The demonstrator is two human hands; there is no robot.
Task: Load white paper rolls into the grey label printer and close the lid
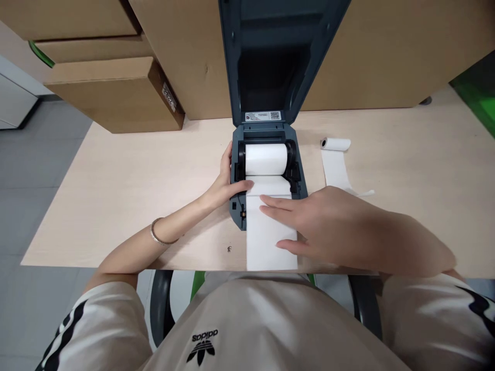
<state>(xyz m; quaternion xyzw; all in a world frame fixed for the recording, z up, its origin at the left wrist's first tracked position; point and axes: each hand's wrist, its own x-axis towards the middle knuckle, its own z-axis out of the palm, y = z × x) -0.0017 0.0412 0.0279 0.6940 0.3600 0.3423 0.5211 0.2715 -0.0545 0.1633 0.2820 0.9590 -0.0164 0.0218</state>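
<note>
A dark blue-grey label printer (260,135) stands on the table in front of me, its lid (275,31) raised. Inside sits a white label roll (266,159), and its paper strip (266,245) runs out over the printer's front toward the table edge. My left hand (226,180) grips the printer's left side, fingers along the outer wall and thumb resting on the paper's left edge. My right hand (297,219) lies over the strip from the right, fingers outstretched and touching or just above the paper. The printer's front right part is hidden under the paper and my right hand.
A smaller, partly unrolled paper roll (336,144) lies right of the printer on the wooden table (127,201). Cardboard boxes (112,98) are stacked at the back left. A large carton (371,56) stands behind the printer. Chair armrests (160,304) are below the table edge.
</note>
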